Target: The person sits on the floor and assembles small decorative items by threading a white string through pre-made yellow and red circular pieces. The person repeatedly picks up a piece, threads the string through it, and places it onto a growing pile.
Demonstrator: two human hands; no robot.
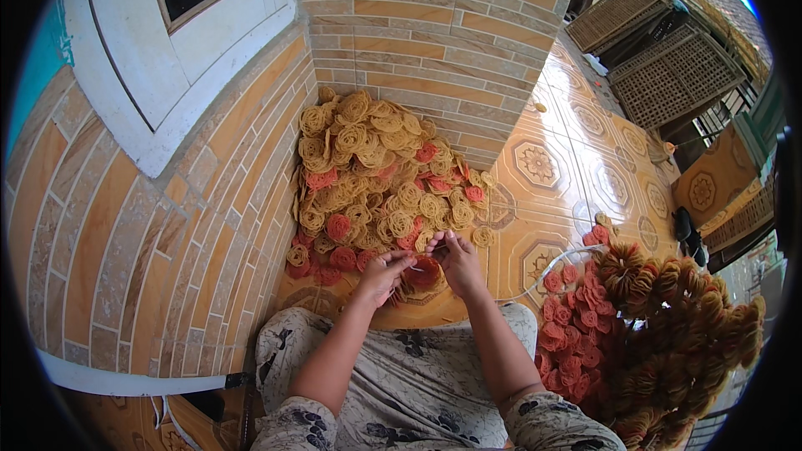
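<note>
My left hand is closed in a pinch, with a short thin white strand showing at its fingertips. Close by, my right hand has its thumb and fingers drawn together; whatever they hold is too small to make out. Between and just below both hands is a small bundle of reddish-brown lacy discs. Directly beyond them, a big heap of yellow coiled lacy discs, mixed with red ones, lies on the floor against the wall corner.
On my right, red lacy discs lie beside thick bunches of strung brown-yellow discs. A white strip curves near them. Woven racks lean at the far right. A tiled wall and white door bound the left and back.
</note>
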